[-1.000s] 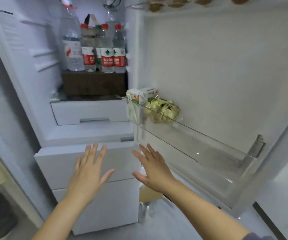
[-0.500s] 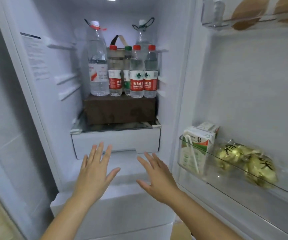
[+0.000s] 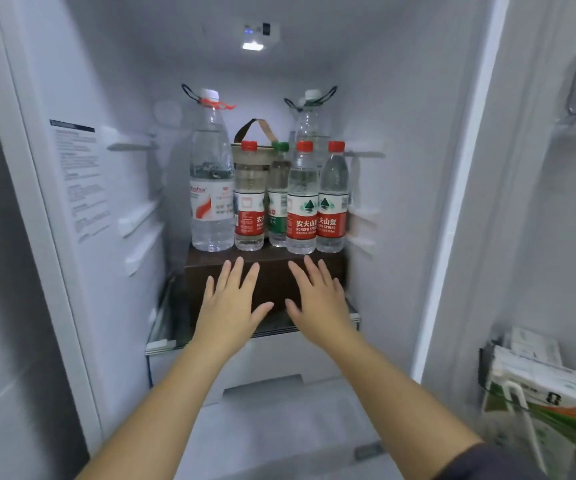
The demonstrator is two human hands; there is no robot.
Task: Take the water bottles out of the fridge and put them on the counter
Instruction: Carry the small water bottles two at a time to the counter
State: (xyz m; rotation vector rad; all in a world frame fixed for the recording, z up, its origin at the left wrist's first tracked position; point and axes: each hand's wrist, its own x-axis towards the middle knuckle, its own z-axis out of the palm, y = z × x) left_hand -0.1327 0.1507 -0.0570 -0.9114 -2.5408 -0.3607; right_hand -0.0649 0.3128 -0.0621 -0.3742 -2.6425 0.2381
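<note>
Bottles (image 3: 302,209) above left grip (image 3: 229,306), right grip (image 3: 319,303)

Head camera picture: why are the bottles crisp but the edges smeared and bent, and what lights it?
Head view: a small lamp overhead lights the scene. Head view: the bottles in the middle are sharp, labels readable. Head view: the carton at the lower right is smeared, probably by camera motion. Head view: the wide lens bends the fridge walls.
</note>
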